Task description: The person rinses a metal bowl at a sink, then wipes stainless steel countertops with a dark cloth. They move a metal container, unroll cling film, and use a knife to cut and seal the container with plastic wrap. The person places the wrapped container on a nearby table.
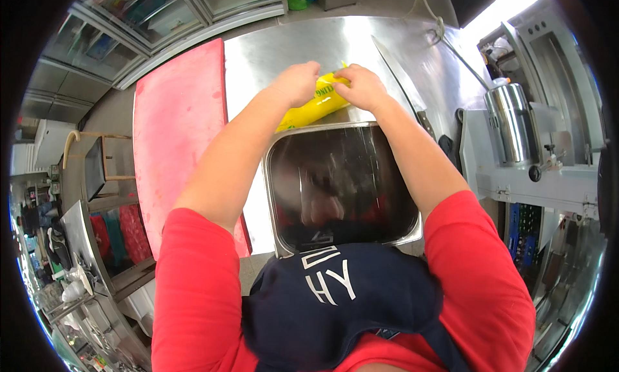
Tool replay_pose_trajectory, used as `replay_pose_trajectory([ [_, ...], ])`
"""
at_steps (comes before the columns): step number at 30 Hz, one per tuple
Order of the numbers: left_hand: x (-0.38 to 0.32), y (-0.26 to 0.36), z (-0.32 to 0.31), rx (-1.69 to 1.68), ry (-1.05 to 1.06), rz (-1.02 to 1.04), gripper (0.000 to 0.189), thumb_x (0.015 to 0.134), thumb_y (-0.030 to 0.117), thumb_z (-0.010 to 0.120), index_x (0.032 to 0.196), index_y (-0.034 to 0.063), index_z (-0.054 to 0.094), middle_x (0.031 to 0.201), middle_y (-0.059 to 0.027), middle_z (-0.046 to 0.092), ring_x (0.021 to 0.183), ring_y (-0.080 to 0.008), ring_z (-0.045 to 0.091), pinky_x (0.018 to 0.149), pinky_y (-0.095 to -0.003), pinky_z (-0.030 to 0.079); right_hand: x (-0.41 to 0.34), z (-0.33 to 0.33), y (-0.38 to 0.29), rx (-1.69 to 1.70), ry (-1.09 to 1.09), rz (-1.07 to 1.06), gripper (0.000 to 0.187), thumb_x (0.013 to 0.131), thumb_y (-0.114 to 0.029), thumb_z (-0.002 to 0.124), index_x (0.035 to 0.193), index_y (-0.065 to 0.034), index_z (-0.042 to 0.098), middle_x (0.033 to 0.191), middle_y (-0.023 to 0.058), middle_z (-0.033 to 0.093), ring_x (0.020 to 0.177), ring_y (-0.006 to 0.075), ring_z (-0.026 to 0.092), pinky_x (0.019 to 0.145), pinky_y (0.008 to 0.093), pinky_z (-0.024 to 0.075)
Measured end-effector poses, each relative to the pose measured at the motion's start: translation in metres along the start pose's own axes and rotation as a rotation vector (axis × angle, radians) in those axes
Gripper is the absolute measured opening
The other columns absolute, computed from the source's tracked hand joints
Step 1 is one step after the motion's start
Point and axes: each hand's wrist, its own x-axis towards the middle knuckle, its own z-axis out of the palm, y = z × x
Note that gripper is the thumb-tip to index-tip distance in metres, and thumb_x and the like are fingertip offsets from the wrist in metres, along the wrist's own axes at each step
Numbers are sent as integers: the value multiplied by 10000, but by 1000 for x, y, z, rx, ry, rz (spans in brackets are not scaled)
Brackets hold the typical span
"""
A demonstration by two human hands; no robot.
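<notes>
A yellow plastic package (314, 105) with green writing lies on the steel worktop, just beyond the far rim of a metal tray (272, 188). The tray holds a dark, glossy liquid or surface with reflections; I cannot tell which. My left hand (301, 82) is closed on the package's upper edge, near its middle. At the package's right end, my right hand (360, 85) pinches it between thumb and fingers. A small yellow tip sticks up beside the right fingers. The package's near left part shows between my left forearm and the tray.
A large red cutting board (181, 115) lies on the left of the worktop (290, 41). To the right, a long knife (399, 74) with a dark handle lies past my right hand. Farther right stand a steel cylinder (511, 123) and a metal appliance. Glass-fronted cabinets (150, 14) are at the back left.
</notes>
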Motion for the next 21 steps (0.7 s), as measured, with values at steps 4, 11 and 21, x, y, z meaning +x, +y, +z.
replay_pose_trajectory([
  [4, -15, -5, -14, 111, -251, -54, 333, 951, 332, 590, 1002, 20, 695, 1030, -221, 697, 982, -391, 656, 864, -476, 507, 2, 5, 2, -10, -106, 7, 360, 944, -377, 576, 1211, -187, 725, 1085, 141, 686, 1095, 312, 622, 956, 425, 494],
  [11, -42, -24, -27, 292, -346, -19, 324, 810, 314, 721, 935, 15, 703, 991, -209, 703, 960, -364, 668, 846, -442, 522, 6, 4, -1, -50, -145, 31, 356, 972, -392, 548, 1211, -199, 727, 1054, 126, 688, 1061, 309, 632, 937, 422, 499],
  [21, -64, -36, -37, 324, -397, -85, 342, 736, 253, 783, 975, 28, 687, 975, -181, 698, 931, -345, 668, 833, -414, 529, 5, -5, -10, -128, -174, 175, 357, 990, -410, 504, 1198, -224, 727, 1102, 103, 726, 1040, 313, 667, 916, 454, 520],
])
